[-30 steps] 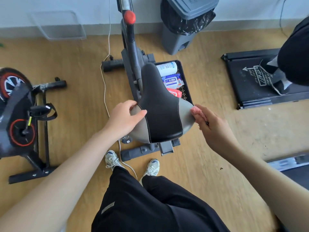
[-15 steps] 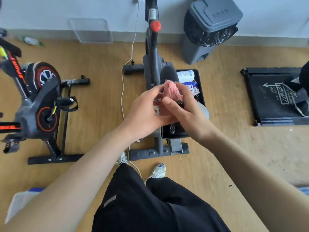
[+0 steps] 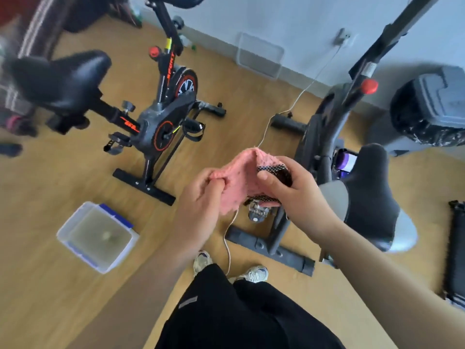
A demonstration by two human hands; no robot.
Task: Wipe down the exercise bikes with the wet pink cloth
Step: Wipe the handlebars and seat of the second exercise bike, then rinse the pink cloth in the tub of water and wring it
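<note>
Head view: you held the pink cloth (image 3: 241, 177) stretched between both hands. Left hand (image 3: 201, 195) pinched its left edge with curled fingers, and right hand (image 3: 294, 190) was curled round the right side, thumb on top. Both forearms angled inward, with the cloth up between the black-red bike (image 3: 163, 114) and the grey bike (image 3: 324, 137), touching neither.

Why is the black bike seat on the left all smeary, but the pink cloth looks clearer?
In the head view, the black seat is streaked, likely motion blur near the edge; the pink cloth, near the centre, is sharper; the wide lens tilts the wall.
</note>
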